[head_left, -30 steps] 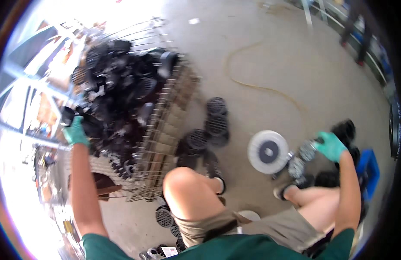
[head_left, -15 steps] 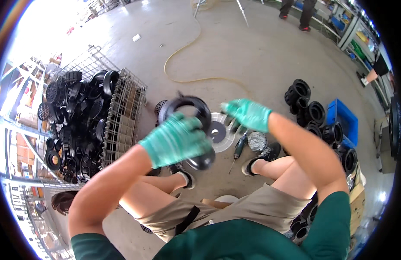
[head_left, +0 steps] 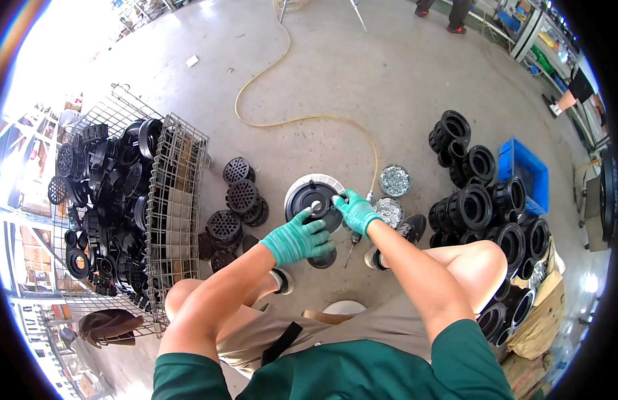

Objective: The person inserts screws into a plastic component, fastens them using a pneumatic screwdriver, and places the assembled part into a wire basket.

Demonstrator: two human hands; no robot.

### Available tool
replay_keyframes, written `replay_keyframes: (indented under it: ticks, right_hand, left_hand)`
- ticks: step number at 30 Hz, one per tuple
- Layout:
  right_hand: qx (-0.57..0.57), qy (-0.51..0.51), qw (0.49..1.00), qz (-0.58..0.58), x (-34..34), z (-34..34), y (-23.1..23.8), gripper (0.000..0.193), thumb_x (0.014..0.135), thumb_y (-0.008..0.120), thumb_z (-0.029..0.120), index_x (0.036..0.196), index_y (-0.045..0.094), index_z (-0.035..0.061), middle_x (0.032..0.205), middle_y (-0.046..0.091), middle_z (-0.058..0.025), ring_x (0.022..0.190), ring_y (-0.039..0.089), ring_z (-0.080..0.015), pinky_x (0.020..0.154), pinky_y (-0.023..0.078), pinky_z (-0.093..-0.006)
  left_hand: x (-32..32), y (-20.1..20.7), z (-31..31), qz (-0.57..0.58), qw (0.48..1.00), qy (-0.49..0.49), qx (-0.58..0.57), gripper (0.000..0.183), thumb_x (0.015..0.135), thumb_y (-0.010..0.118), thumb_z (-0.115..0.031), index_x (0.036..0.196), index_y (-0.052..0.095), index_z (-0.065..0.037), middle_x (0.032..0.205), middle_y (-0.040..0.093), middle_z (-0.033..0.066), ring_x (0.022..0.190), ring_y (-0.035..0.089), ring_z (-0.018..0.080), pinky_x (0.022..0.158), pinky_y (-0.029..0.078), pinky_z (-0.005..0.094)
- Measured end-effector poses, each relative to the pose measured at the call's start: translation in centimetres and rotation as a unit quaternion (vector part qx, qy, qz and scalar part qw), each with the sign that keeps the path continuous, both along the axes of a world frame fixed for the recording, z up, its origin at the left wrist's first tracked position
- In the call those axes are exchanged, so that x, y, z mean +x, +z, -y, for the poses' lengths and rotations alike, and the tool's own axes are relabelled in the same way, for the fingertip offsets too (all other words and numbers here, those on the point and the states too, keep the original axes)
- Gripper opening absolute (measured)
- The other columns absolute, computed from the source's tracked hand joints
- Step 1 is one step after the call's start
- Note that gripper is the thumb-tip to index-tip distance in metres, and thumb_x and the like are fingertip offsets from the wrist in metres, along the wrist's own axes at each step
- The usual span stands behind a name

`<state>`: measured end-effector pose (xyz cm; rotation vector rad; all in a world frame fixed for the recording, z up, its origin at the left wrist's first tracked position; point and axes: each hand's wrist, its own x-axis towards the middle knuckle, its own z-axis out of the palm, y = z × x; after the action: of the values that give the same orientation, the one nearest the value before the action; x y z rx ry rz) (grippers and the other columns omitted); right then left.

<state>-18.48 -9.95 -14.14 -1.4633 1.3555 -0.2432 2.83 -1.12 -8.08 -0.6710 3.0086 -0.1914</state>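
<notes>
A black round plastic part (head_left: 299,201) with a hole at its centre lies flat on a white round base (head_left: 315,178) on the floor between my feet. My left hand (head_left: 297,241), in a green-striped glove, reaches over the part's near edge with its fingers stretched out and apart. On the right edge, my right hand (head_left: 357,213), in a matching glove, has its fingers bent and closed on the part's rim. A smaller black round piece (head_left: 322,259) lies close below the left fingers. Right of the base is a slim driver (head_left: 355,237), partly covered by my right hand.
A dish of washer-like pieces (head_left: 389,211) and a dish of small metal fasteners (head_left: 395,181) stand at the right. Perforated black caps (head_left: 243,196) are stacked at the left, beside a wire cage (head_left: 179,193) of black parts. Black rings (head_left: 470,207) and a blue crate (head_left: 532,177) stand farther right. A hose (head_left: 309,119) crosses the floor.
The black round part my left hand held raised now lies on the white base. Both hands have come down to it, the right moving inward. The view has shifted.
</notes>
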Motion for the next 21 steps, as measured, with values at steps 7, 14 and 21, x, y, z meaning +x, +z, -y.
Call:
replay_keyframes:
  ticks: [7,14,21]
  right_hand:
    - [-0.191,0.06,0.973,-0.117,0.2,-0.3,-1.9,0.048,0.098,0.061,0.041,0.131,0.058,0.0071,0.125,0.058,-0.0274,0.112,0.062,-0.0454,0.098,0.051,-0.0519]
    - [-0.139,0.023,0.988,-0.056,0.2,0.0,-4.7,0.057,0.095,0.066,0.043,0.135,0.054,0.0049,0.134,0.055,-0.0255,0.12,0.059,-0.0417,0.105,0.047,-0.0476]
    - [0.041,-0.067,0.994,0.074,0.6,0.0,-5.7,0.058,0.093,0.07,0.043,0.132,0.056,0.0024,0.134,0.06,-0.0254,0.123,0.06,-0.0365,0.106,0.046,-0.0416]
  left_hand:
    - [1.8,-3.7,-0.7,0.028,0.999,0.03,0.02,0.045,0.087,0.059,-0.022,0.131,0.057,-0.029,0.134,0.059,-0.0023,0.137,0.049,0.0244,0.121,0.026,0.059]
    - [2.0,-1.0,-0.2,-0.107,0.967,0.126,0.193,0.028,0.078,0.067,-0.011,0.106,0.069,-0.013,0.111,0.065,0.0068,0.114,0.061,0.0308,0.103,0.048,0.0474]
    - [2.5,-6.6,-0.3,-0.348,0.647,0.635,0.24,0.102,0.072,0.089,-0.043,0.151,0.039,-0.002,0.143,0.043,0.0258,0.134,0.047,0.0415,0.112,0.043,0.0453]
